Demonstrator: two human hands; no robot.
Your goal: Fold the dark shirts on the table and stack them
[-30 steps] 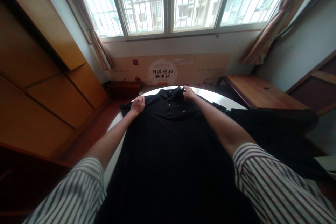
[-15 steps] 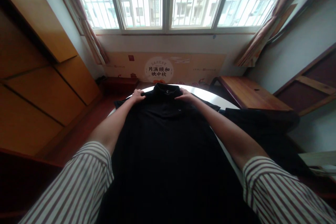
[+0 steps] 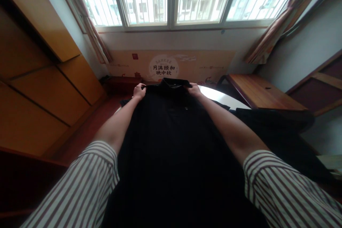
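Observation:
A black collared shirt [image 3: 176, 149] spreads out in front of me, its collar [image 3: 175, 83] at the far end and a small light mark on the chest. My left hand [image 3: 139, 91] is closed on the left shoulder. On the other side of the collar, my right hand [image 3: 194, 90] grips the right shoulder, its fingertips partly hidden by cloth. The collar end looks lifted, while the short sleeves hang toward the white table [image 3: 224, 97] underneath. Most of the tabletop is hidden by the shirt.
More dark cloth [image 3: 272, 131] lies at the right of the table. Beyond it stands a wooden desk [image 3: 267, 92]. Wooden cabinets [image 3: 48, 99] line the left side. A printed banner [image 3: 213, 62] hangs on the wall below the barred window.
Both hands have closed on the shirt's shoulders and risen a little, raising the collar end off the table. The camera view has shifted slightly.

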